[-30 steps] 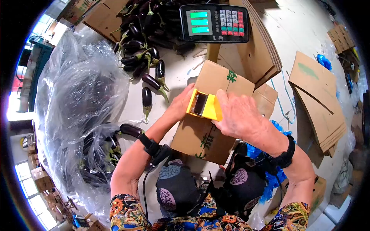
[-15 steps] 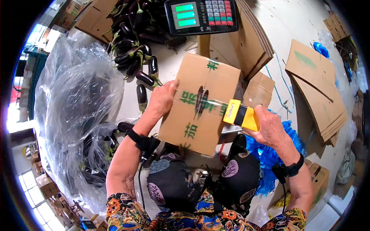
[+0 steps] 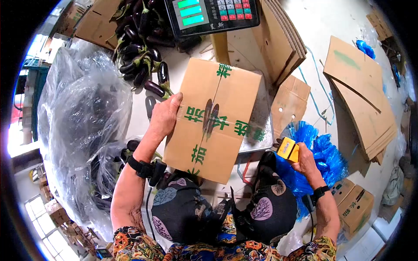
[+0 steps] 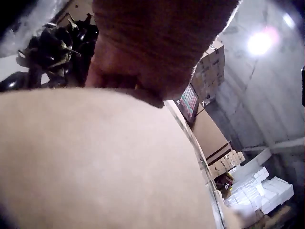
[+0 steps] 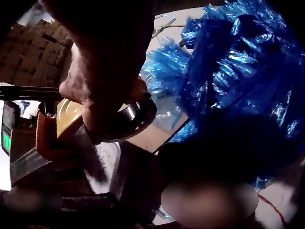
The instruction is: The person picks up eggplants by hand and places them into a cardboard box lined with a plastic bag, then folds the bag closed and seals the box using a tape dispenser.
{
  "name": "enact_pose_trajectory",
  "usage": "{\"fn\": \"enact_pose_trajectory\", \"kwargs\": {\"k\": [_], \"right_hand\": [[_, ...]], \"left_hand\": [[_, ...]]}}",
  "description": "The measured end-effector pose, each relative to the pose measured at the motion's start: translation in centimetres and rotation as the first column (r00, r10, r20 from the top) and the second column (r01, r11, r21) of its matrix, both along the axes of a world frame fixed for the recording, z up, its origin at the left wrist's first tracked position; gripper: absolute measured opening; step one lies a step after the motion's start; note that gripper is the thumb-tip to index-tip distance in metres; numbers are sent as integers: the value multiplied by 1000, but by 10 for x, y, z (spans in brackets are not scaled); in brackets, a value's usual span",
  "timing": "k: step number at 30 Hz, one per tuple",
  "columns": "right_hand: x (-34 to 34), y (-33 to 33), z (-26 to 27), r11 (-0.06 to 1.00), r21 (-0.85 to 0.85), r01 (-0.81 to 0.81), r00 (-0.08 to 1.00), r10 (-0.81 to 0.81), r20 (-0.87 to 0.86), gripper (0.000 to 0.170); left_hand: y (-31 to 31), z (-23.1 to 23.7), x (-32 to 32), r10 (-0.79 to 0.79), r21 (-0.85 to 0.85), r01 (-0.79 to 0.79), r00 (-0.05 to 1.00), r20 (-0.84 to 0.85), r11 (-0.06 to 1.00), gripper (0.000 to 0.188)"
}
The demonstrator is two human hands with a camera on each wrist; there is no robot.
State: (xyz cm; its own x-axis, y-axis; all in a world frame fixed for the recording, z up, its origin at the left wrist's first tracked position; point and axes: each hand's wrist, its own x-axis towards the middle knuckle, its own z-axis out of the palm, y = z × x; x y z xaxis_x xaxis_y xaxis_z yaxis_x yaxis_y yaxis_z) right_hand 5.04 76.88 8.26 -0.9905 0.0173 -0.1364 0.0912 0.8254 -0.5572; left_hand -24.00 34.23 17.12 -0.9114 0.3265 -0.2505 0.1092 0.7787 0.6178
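Observation:
A closed cardboard box (image 3: 213, 117) with green print and an eggplant picture is tilted above the metal scale platform (image 3: 261, 130). My left hand (image 3: 164, 115) grips its left edge, thumb on the printed face; in the left wrist view that hand (image 4: 143, 47) is over the box's pale side (image 4: 95, 157). Off to the right, my right hand (image 3: 307, 163) holds a yellow tape dispenser (image 3: 288, 149) beside blue plastic. The right wrist view has the fingers of the right hand (image 5: 105, 71) curled round the dispenser (image 5: 69, 117), with the tape roll below them.
Eggplants (image 3: 139, 56) and clear plastic sheeting (image 3: 82, 122) are at the left. The scale display (image 3: 213, 15) and upright cardboard sheets (image 3: 278, 39) stand behind the box. More flat cardboard (image 3: 357, 100), blue plastic (image 3: 324, 161) and a small box (image 3: 355, 204) are at the right.
The dispenser has left the box and moved right and down with my right hand. The box has turned to show its printed face and shifted left with my left hand.

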Motion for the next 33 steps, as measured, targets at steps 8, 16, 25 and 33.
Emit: {"fn": "enact_pose_trajectory", "kwargs": {"k": [8, 16, 25, 33], "right_hand": [[20, 16, -4, 997, 71, -3, 1000, 1, 15, 58], [-91, -68, 20, 953, 259, -155, 933, 55, 355, 40], [-146, -87, -27, 605, 607, -515, 850, 452, 271, 32], [-103, 44, 111, 872, 417, 258, 900, -374, 225, 62]], "left_hand": [[3, 8, 1, -5, 35, 5, 1000, 11, 999, 59], [14, 11, 7, 66, 137, -78, 993, 94, 988, 56], [-6, -27, -5, 50, 155, -65, 994, 100, 986, 60], [1, -11, -11, -106, 36, 113, 980, -166, 993, 57]]}}
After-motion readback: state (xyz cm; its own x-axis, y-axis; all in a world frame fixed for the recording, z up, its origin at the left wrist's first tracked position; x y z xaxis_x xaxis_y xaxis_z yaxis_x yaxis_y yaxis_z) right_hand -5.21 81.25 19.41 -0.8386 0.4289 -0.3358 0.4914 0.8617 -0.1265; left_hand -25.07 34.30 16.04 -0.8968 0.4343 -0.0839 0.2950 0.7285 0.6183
